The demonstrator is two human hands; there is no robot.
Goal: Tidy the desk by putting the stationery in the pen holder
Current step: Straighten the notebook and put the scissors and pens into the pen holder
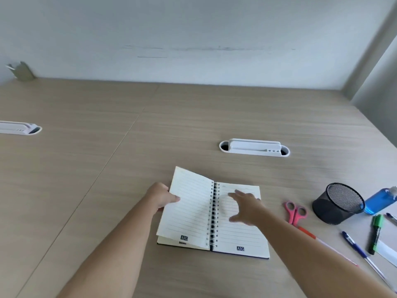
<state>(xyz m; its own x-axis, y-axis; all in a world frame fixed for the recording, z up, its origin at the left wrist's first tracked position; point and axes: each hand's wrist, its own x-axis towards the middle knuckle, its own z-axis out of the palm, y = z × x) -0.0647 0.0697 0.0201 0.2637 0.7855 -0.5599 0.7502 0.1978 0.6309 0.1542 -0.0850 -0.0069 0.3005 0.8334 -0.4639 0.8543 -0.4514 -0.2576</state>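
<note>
An open spiral notebook (193, 214) with lined pages lies in the middle of the wooden desk. My left hand (162, 196) grips the raised left-hand pages at their outer edge. My right hand (245, 208) hovers over the right page, fingers spread, holding nothing. A black mesh pen holder (337, 204) stands to the right. Pink scissors (294, 212) lie between the notebook and the holder. A red pen (309, 233), a blue pen (356, 247) and a green marker (376, 233) lie at the front right.
A blue bottle (380, 200) lies behind the holder. A white paper strip (386, 252) and another pen (392, 217) sit at the right edge. White cable ports (254, 147) (20, 127) are set into the desk (107, 158). A wall bounds the far side.
</note>
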